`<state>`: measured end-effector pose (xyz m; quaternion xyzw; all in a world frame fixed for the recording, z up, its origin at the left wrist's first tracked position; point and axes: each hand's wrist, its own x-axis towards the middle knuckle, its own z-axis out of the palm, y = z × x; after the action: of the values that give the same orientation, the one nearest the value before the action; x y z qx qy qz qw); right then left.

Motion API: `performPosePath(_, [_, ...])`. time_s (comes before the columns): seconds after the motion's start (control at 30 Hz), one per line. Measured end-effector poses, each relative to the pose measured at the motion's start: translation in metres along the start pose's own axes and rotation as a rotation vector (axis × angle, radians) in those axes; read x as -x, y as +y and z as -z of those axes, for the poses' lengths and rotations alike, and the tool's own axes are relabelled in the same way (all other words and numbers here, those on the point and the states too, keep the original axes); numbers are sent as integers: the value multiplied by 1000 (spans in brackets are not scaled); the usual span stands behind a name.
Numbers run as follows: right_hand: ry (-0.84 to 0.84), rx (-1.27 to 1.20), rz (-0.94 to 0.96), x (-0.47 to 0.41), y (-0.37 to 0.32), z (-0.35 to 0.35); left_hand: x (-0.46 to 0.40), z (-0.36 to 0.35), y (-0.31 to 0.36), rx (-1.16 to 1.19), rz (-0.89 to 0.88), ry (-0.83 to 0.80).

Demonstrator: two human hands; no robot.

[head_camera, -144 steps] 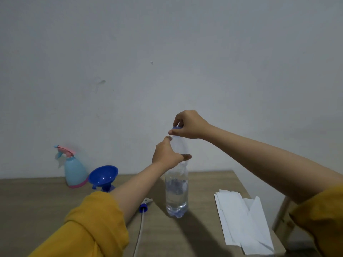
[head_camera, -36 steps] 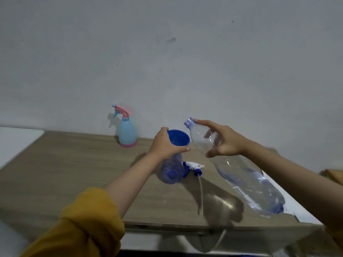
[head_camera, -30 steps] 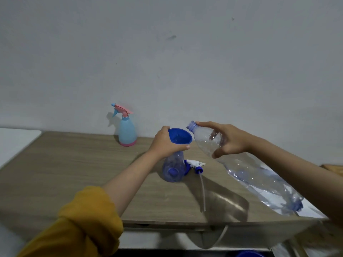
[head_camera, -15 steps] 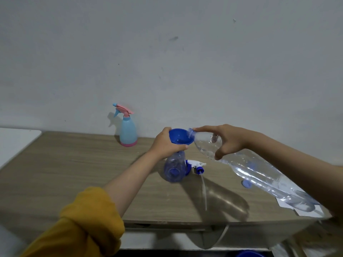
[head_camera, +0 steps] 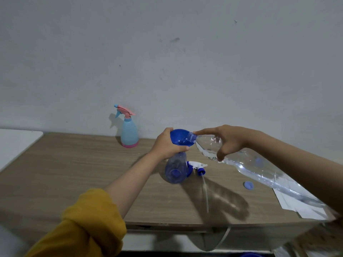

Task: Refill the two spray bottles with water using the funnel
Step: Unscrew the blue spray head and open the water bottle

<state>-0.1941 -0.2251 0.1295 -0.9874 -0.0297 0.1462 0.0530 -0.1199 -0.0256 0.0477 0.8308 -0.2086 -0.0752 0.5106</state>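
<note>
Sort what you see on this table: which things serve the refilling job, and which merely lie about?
In use for the job:
- blue funnel, gripped by the left hand
- clear spray bottle under it
- water bottle, tilted by the right hand
- light blue spray bottle, waiting by the wall
- removed spray head

Lying about:
- blue cap
- white papers

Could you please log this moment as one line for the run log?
left hand: holds funnel on clear spray bottle | right hand: tips water bottle into funnel | stage: pouring

Both arms reach forward; left hand (head_camera: 168, 144) and right hand (head_camera: 228, 140) grip.
</note>
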Motion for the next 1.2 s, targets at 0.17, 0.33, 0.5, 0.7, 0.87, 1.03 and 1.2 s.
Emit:
performPosePath(0.17, [-11, 6, 15, -1, 1, 1, 0, 0, -1, 12, -1, 2])
performPosePath(0.33, [6, -3, 33, -2, 2, -1, 1, 0, -1, 21, 8, 10])
performPosePath(0.5, [89, -78, 102, 1, 6, -7, 2, 1, 0, 18, 14, 5])
performPosePath(0.7, [366, -292, 193, 5, 12, -11, -1, 0, -2, -3, 23, 11])
performPosePath(0.87, [608, -374, 210, 8, 27, -18, 0, -1, -1, -12, 31, 12])
performPosePath(1.03, [864, -451, 217, 2, 47, -31, 1, 0, -1, -16, 41, 7])
performPosePath(1.2, [1059, -548, 114, -5, 60, -49, 2, -1, 0, -9, 47, 14])
